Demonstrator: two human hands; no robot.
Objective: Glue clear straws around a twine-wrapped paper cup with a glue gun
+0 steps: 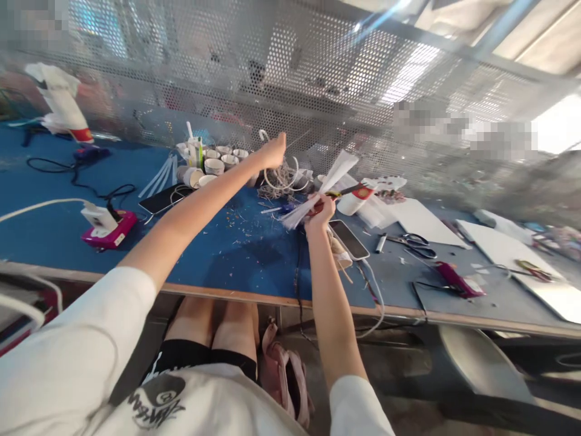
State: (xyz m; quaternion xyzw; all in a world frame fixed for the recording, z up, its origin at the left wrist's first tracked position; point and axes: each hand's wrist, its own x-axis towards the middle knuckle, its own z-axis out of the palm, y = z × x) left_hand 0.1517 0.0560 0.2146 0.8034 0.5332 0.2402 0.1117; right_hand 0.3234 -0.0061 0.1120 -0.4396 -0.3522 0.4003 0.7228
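Note:
My left hand (273, 151) reaches out over the back of the table, its fingers closed. A thin pale strand seems to run off from its fingertips, but I cannot make out what they hold. White curled strips (297, 172) and a tangle of grey-brown thread (275, 189) lie close below it. In the middle of the table, my right hand (321, 210) is wrapped round a pair of scissors (351, 189), blades pointing right, and a bundle of long white strips (338, 169). Its fingers partly hide the scissor handles.
Several paper cups (214, 166) stand left of my left hand. A dark phone (166, 200) and a magenta power block (110, 230) lie left; another phone (348, 239), scissors (415, 243) and white boards (426, 221) lie right. A perforated metal screen (290, 79) runs behind.

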